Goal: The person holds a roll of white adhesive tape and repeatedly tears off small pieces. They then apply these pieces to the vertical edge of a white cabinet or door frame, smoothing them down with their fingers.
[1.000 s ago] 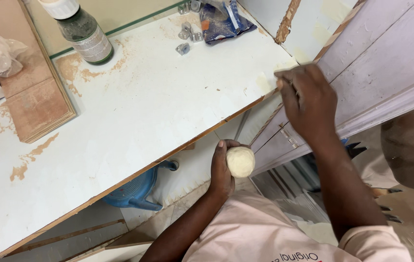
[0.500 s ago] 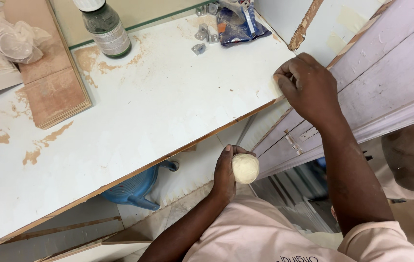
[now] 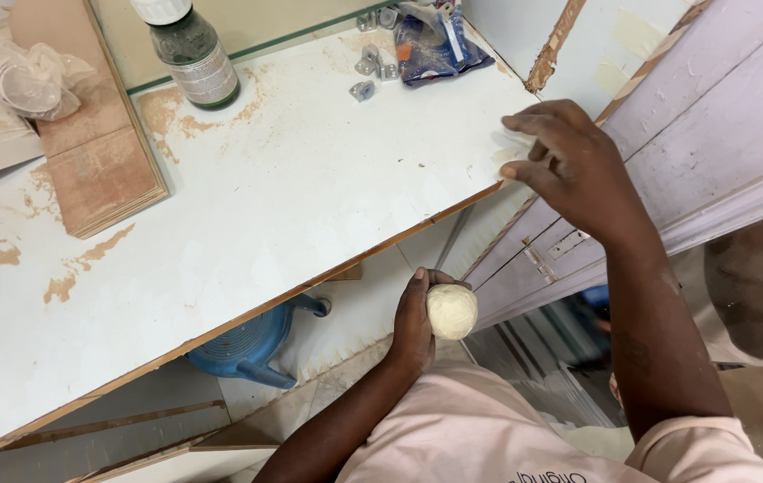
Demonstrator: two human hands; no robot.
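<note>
Two bare hands work here. Nearest, at six o'clock, the left hand (image 3: 415,322) has its fingers clamped around a pale putty ball (image 3: 452,310) below the white board (image 3: 292,197) edge. At two o'clock, the right hand (image 3: 569,165) presses its fingers together on the white panel door (image 3: 721,116). At eleven o'clock stands a green bottle (image 3: 192,54).

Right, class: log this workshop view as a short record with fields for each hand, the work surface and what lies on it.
left hand: holds a pale putty ball below the board edge
right hand: fingertips press on the corner where white board meets the moulded panel
on board: green bottle, metal fittings, blue packet
under board: blue jug
</note>
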